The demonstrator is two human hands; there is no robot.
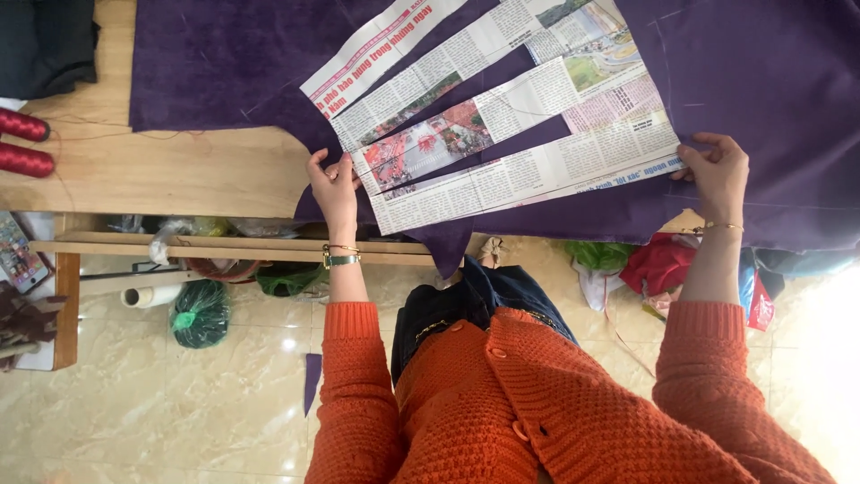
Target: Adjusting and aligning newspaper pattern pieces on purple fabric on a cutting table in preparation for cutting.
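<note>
Both hands pinch the newspaper pattern (502, 134) on purple fabric (761, 81): left hand (334, 186) at its narrow end, right hand (717, 170) at the wide end; strips run left-right.

The room was bright. Strong light washed the floor (829, 358) white at the right edge. Shadows were soft, and the picture looked sharp.

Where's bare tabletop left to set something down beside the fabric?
Free: the wooden table strip between the red thread spools and the purple fabric edge, left of the left hand. Crowded: the newspaper pattern strips cover the fabric centre; the right hand pins their right end.
</note>
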